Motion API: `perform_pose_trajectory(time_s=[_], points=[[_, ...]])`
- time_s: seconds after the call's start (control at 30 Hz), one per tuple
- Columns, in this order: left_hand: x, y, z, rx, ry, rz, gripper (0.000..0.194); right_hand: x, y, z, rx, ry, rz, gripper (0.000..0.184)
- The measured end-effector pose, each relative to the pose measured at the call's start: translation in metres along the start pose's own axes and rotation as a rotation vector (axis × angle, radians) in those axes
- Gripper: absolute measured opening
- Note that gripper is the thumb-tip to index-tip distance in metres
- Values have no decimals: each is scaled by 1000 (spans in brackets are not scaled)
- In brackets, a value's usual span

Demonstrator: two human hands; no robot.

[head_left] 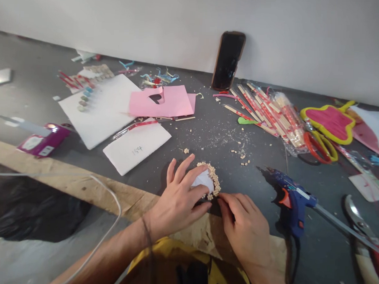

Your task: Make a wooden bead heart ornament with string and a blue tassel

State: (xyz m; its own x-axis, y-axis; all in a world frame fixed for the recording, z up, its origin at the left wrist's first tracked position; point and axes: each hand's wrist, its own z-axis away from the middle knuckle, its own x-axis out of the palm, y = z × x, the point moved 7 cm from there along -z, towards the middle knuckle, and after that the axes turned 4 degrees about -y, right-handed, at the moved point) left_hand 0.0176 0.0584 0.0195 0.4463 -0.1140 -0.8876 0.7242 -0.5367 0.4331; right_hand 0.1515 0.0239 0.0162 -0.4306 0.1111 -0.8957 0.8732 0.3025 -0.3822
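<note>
A small white piece [203, 181] lies near the table's front edge, rimmed along its right side and bottom with short beige bits [215, 181] that look like cut wooden stick ends. My left hand [182, 192] holds this piece down, index finger on top and thumb at its lower edge, other fingers spread. Just right of the rim, my right hand [247, 222] is closed in a pinch, its fingertips at the lower right edge. What sits in that pinch is hidden. Farther right lies a blue glue gun [290, 201] with an orange trigger.
Loose bits [245, 163] and crumbs lie beyond my hands. A phone [229, 60] leans on the wall. Chopsticks in red-and-white wrappers [266, 109], scissors [321, 145] and pliers-like cutters [360, 220] are right; pink paper [175, 101], a folded white sheet [137, 146] and a purple box [43, 140] left.
</note>
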Motion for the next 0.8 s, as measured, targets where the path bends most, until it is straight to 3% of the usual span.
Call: perform_pose_trajectory(time_s=[0.8], points=[[2,-1,-2,-33,36,9,7,1,1,1,8,6,8,15]])
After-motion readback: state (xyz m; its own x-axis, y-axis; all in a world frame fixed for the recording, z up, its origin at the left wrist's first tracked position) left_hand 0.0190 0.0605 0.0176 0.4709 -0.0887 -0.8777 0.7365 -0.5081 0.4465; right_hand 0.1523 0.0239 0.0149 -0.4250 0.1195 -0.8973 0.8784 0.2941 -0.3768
